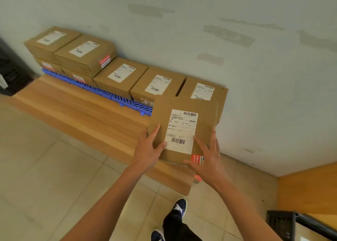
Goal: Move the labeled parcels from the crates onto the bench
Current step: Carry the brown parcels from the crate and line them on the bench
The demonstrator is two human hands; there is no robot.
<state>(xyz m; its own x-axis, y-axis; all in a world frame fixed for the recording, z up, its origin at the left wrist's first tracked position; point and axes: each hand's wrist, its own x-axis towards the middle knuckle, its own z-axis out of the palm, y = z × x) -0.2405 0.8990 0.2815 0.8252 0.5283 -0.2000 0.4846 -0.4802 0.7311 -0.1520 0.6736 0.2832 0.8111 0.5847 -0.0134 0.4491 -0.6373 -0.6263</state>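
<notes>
- A labelled parcel is held by both hands above the near right end of the wooden table, label side up, in front of the row already placed along the wall.
- The left hand is laid on the parcel's left edge, thumb across the top by the label and fingers straight; the right hand is spread over the lower right corner. Both grips are wide, with the parcel pressed between the palms, not clasped.
- Risk noted: with flat, uncurled fingers the parcel is judged liable to slip or tip forward if pressure is eased unevenly during lowering.
- Risk noted: the landing place lies near the table's end; a parcel set too far right is judged likely to overhang and fall to the tiled floor.
- Risk noted: the end parcel stands just behind; a push forward could shift it against the wall or crush a corner.
- Surroundings: five parcels are seen on a blue slatted pallet at the back of the table, two of them stacked on others at the far left. A black crate stands at the lower right, another dark crate at the left edge.
- Obstruction: the pallet's front rim limits how far back the parcel can be seated.
</notes>
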